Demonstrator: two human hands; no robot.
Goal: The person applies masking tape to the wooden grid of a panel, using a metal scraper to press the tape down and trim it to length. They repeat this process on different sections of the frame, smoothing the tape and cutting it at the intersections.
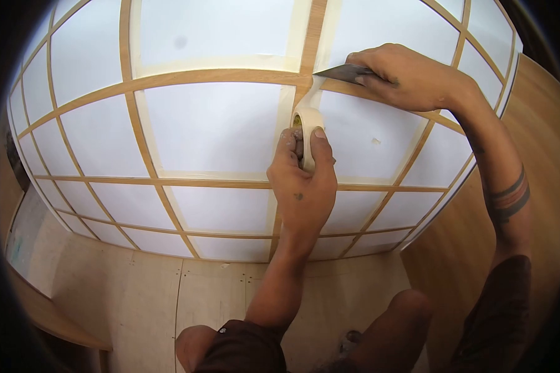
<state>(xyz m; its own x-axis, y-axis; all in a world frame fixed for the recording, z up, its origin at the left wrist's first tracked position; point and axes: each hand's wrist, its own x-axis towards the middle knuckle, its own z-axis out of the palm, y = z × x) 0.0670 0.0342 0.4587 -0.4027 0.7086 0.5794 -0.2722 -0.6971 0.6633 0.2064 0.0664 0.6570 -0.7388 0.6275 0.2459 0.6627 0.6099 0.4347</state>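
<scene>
My left hand [303, 180] is closed around a roll of cream masking tape [311, 118], whose loose strip rises to a wooden crossing of the lattice panel [211, 76]. Above and to the right, my right hand [398, 76] grips a dark flat blade [339, 73], its tip at that crossing beside the tape strip. White panes [214, 127] fill the wooden grid, and several have cream tape along their edges. A small cream scrap [376, 141] lies on the pane right of the roll.
Below the panel is a light plywood surface [137, 292] with seams and small holes. A brown wooden board [473, 248] stands at the right. A curved wooden edge [56, 317] is at the lower left. My knees show at the bottom.
</scene>
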